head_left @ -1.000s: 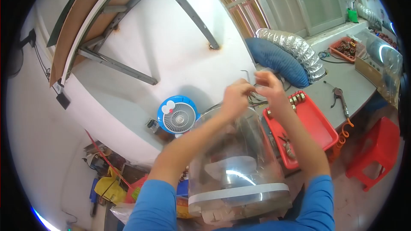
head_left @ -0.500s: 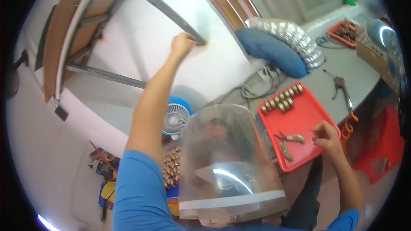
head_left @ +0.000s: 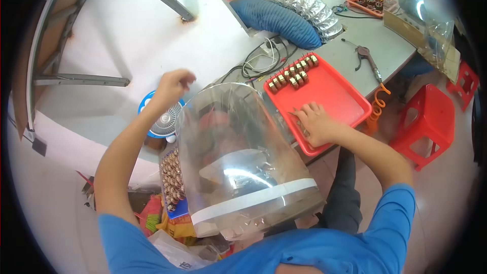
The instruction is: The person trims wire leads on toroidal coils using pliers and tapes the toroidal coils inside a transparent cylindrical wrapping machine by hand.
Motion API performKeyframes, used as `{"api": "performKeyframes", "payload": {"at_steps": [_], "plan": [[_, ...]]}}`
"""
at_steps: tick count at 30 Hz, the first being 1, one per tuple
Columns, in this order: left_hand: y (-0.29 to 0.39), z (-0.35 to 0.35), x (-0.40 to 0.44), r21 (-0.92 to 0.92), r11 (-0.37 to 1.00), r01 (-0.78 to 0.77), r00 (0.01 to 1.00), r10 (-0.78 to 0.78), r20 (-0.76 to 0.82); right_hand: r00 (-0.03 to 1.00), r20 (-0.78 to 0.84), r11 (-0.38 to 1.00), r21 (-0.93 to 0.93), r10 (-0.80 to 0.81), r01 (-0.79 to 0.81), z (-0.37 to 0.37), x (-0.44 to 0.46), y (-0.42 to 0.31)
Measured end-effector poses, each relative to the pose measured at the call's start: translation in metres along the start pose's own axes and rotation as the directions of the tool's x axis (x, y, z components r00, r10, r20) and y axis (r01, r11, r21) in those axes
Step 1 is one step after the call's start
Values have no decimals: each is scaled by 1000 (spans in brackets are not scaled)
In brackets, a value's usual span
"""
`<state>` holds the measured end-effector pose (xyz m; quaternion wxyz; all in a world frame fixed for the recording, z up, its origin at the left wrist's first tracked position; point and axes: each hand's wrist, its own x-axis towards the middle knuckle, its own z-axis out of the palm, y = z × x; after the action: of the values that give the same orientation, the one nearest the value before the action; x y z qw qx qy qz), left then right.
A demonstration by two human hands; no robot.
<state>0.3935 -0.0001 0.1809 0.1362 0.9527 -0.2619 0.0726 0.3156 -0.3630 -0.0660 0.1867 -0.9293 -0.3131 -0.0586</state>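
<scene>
My right hand (head_left: 315, 125) is down at the near end of the red tray (head_left: 337, 89), its fingers closed round the pliers (head_left: 299, 122), which are mostly hidden under it. Several small metal parts (head_left: 293, 72) stand in rows at the tray's far left corner. Raised near the white wall, above the blue fan (head_left: 163, 120), my left hand (head_left: 176, 87) has curled fingers; whether they hold anything is too small to tell. Between my arms stands a clear plastic cover (head_left: 233, 157) with a white band.
A blue tray (head_left: 178, 212) of small round parts lies left of the cover. Cables (head_left: 261, 63) and two flexible ducts (head_left: 299, 7) lie behind the red tray. An air gun (head_left: 369, 63) rests to its right, with a red stool (head_left: 428, 122) below.
My right hand has moved left across the tray onto the pliers. My left hand has come down from near the metal bracket. The camera view has shifted right and downward.
</scene>
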Motion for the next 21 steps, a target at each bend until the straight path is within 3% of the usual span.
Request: {"api": "performKeyframes", "payload": {"at_steps": [1, 3, 5, 7, 11, 14, 17, 19, 20, 21], "plan": [[5, -2, -28, 25, 999, -36, 999, 36, -20, 1000, 8, 999, -51, 16, -15, -7, -1, -2], [23, -8, -88, -51, 994, 99, 995, -99, -1, 995, 53, 992, -103, 79, -73, -14, 5, 1], [33, -11, -147, -102, 993, 62, 998, -64, -14, 976, 124, 980, -107, 181, -168, -9, 18, 14], [47, -12, -199, -235, 965, 115, 992, -123, -17, 982, 66, 980, -105, 178, -170, -8, 23, 19], [48, -4, -312, -312, 867, 389, 895, -436, -95, 978, 17, 973, -100, 210, -207, -17, 28, 15], [39, 22, -401, -478, 726, 494, 723, -649, -238, 954, -230, 981, 33, 191, -189, -4, 19, 23], [49, 51, -471, -628, 524, 576, 480, -838, -259, 935, -245, 957, 195, 258, -213, 19, 18, 57], [62, 80, -512, -781, 348, 519, 294, -930, -219, 877, -223, 856, 412, 425, -311, 2, 23, 56], [69, 93, -530, -804, 277, 527, 253, -954, -163, 841, -194, 781, 517, 506, -350, -4, 27, 56], [74, 106, -545, -822, 209, 531, 214, -971, -109, 800, -237, 775, 501, 551, -385, -7, 33, 60]]}}
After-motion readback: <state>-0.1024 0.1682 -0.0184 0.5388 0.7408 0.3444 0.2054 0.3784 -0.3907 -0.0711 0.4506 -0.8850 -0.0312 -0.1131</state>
